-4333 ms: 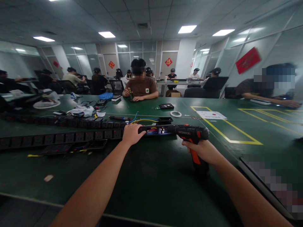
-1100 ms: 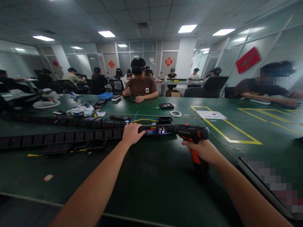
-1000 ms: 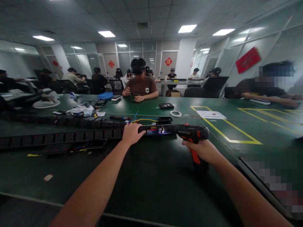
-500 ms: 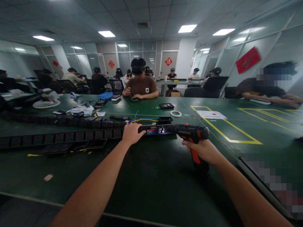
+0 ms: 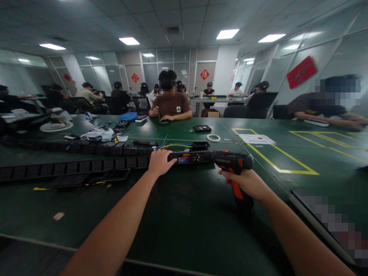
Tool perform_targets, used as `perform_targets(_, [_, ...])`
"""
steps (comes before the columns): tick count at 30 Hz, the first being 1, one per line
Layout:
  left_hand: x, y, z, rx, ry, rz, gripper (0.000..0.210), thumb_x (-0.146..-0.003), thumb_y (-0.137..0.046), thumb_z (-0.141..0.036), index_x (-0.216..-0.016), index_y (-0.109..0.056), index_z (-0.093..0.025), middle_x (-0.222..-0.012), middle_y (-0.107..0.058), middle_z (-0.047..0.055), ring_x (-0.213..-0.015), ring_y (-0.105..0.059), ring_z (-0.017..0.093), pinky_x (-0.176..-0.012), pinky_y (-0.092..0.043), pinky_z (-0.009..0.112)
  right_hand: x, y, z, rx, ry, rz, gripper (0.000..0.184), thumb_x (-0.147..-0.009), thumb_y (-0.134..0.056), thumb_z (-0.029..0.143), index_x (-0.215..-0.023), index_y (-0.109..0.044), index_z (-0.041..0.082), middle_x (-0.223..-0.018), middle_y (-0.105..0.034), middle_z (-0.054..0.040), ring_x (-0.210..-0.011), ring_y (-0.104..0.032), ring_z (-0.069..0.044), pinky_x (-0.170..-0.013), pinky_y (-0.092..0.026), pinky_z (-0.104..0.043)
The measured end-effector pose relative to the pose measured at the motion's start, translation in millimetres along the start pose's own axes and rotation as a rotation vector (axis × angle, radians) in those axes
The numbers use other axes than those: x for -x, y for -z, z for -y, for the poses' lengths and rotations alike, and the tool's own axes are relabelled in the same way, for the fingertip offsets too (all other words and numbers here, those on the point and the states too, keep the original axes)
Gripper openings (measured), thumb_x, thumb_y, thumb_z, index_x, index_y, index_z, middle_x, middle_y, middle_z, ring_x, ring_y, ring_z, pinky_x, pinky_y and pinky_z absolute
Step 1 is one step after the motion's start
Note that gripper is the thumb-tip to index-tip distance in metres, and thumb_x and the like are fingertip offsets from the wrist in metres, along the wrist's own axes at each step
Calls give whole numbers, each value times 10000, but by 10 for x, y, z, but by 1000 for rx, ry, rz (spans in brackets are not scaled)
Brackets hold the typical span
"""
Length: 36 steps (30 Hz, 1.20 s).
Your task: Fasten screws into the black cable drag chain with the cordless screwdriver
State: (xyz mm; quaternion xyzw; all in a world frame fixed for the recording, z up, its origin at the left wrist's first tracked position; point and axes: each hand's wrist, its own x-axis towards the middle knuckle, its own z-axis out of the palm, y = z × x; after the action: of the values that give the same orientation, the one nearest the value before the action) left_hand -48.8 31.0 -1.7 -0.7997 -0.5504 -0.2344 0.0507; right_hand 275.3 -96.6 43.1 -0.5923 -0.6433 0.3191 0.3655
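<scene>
My left hand is closed over the long black power strip near its right end, thumb towards the open section. Inside that section lie coloured wires and small brass-coloured parts beside them. My right hand wraps round the handle of a black and orange cordless drill. The drill points left along the strip; where its tip ends I cannot make out. Just behind, blue and yellow wires run to a small black module.
A second socket strip lies behind the first. Black covers are in front of it. Further back are a white ring of tape, a black case, a paper sheet and a blue basket. A co-worker sits opposite.
The bright glow in the strip's open section is gone, and brass-coloured parts show there instead. Both hands and the drill are almost where they were.
</scene>
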Motion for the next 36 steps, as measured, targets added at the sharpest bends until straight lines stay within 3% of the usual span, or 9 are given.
perform_targets(9, [-8,-44,24,-11,-3,-19,455,-925,-560,-575,-1217,-675,-246,-1246,-697,85,-1163,-592,301,-999,-358,451,33,-22,48,-194,-10,8,487,-733,-776,503,-1088,-701,177,-1106,-751,-122,-769,-712,-250,-782,-582,-431])
perform_targets(14, [-5,-16,11,-1,-1,-4,463,-930,-548,-578,-1229,-671,-246,-1258,-692,90,-1176,-586,308,-1008,-349,457,51,-11,81,-195,-14,35,513,-747,-753,515,-1127,-677,179,-1129,-743,-129,-755,-708,-242,-752,-570,-412])
perform_targets(22, [-4,-18,4,3,11,3,464,-928,-545,-582,-1230,-675,-254,-1255,-695,87,-1175,-582,308,-1016,-350,457,39,11,92,-23,-3,37,400,-768,-698,504,-990,-700,171,-769,-715,-55,-666,-662,-224,-631,-511,-346])
perform_targets(36, [-3,-23,9,-5,3,-5,444,-924,-556,-574,-1212,-681,-261,-1247,-697,80,-1163,-590,308,-1006,-360,456,39,-10,97,72,-20,14,342,-755,-688,501,-918,-680,201,-661,-666,-10,-627,-643,-214,-570,-465,-310])
